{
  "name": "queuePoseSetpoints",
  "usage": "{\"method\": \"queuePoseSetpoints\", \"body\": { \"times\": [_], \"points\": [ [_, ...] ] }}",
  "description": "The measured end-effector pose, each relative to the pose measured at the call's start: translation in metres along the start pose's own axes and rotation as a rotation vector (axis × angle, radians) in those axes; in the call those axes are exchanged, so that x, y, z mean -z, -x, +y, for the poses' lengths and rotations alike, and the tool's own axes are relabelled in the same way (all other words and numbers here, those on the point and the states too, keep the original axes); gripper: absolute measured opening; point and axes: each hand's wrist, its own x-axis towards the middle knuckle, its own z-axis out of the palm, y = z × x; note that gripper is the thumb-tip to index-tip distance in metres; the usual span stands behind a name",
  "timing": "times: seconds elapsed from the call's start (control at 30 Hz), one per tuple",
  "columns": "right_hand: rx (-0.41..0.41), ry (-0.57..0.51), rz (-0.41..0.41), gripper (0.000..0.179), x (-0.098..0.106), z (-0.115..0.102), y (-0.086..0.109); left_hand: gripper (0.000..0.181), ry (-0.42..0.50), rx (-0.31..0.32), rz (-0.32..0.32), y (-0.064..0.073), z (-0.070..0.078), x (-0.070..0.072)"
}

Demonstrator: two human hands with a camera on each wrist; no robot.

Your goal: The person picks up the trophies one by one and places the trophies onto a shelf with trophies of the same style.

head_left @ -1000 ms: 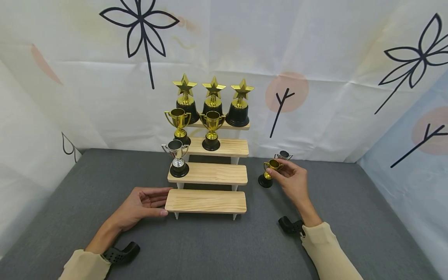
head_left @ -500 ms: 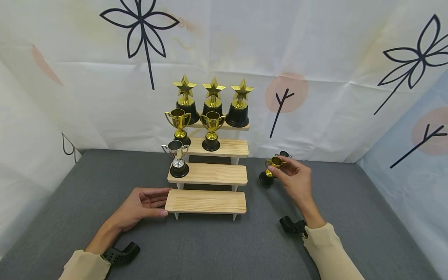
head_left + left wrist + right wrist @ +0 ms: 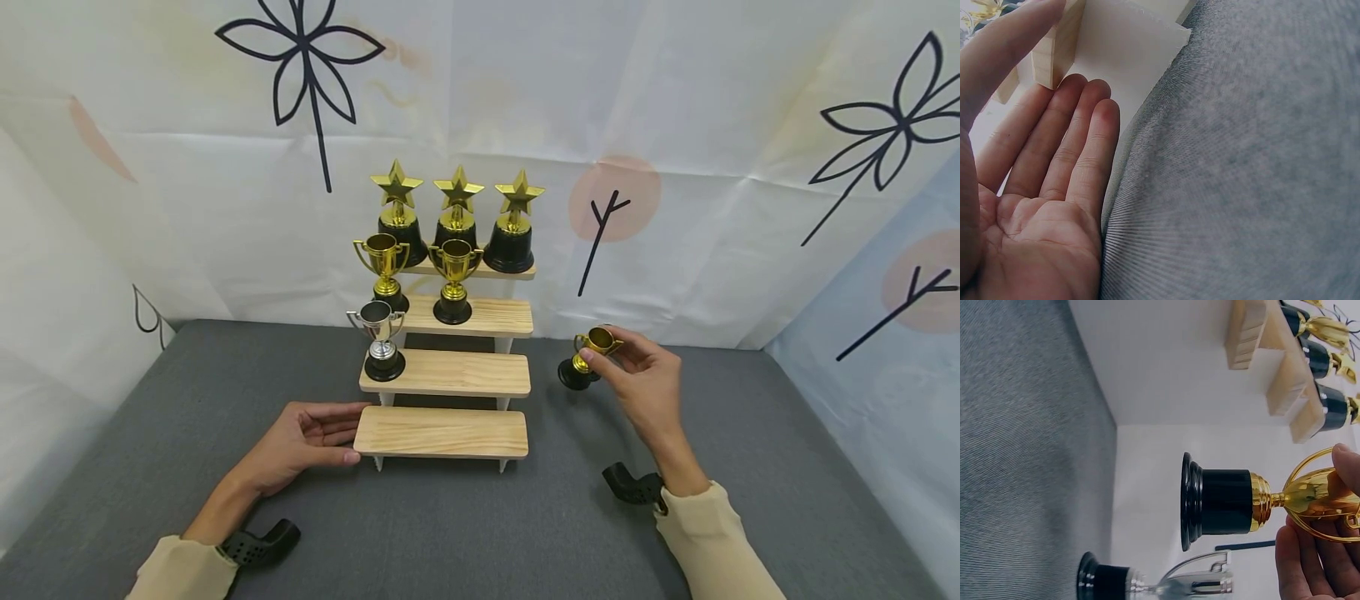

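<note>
My right hand (image 3: 651,383) pinches a gold two-handled trophy cup (image 3: 1227,502) with a black base, held off the table to the right of the stand. Near it in the right wrist view, lower down, is a silver trophy cup (image 3: 1113,582); the hand and gold cup mostly hide it from the head camera. My left hand (image 3: 300,446) rests at the left end of the lowest wooden step (image 3: 441,432), thumb by its front corner. In the left wrist view the extended fingers (image 3: 1088,159) meet the board's edge, palm facing the camera.
On the top step stand three star trophies (image 3: 512,242). Two gold cups (image 3: 453,287) occupy the step below, and a silver cup (image 3: 384,358) sits at the left of the third. Grey cloth (image 3: 465,533) covers the table; a printed backdrop (image 3: 510,100) rises behind.
My right hand has moved right and slightly away with the gold trophy cup, now covering more of the silver one behind. My left hand and the stand stay put.
</note>
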Motion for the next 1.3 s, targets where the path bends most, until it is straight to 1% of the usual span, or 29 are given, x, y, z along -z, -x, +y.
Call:
{"method": "queuePoseSetpoints", "body": {
  "times": [0.27,0.53,0.73,0.9,1.07,1.3],
  "points": [
    [0.029,-0.024,0.006,0.039,0.001,-0.013,0.001,0.066,0.003,-0.001,-0.001,0.000,0.000,0.000],
    [0.063,-0.086,0.018,0.038,0.002,-0.026,0.001,0.065,-0.010,0.001,0.007,0.000,0.001,0.000],
    [0.070,-0.124,0.017,0.038,0.003,-0.035,0.003,0.065,0.004,-0.012,-0.002,0.000,0.000,0.000],
    [0.082,-0.157,0.017,0.039,0.003,-0.040,0.004,0.065,0.005,-0.006,0.000,0.000,0.000,0.000],
    [0.094,-0.169,0.016,0.038,0.004,-0.044,0.005,0.066,0.002,0.002,0.001,0.000,0.000,-0.001],
    [0.117,-0.177,0.014,0.039,0.004,-0.050,0.007,0.066,0.007,-0.009,-0.004,0.000,0.002,-0.001]
  ]
}}
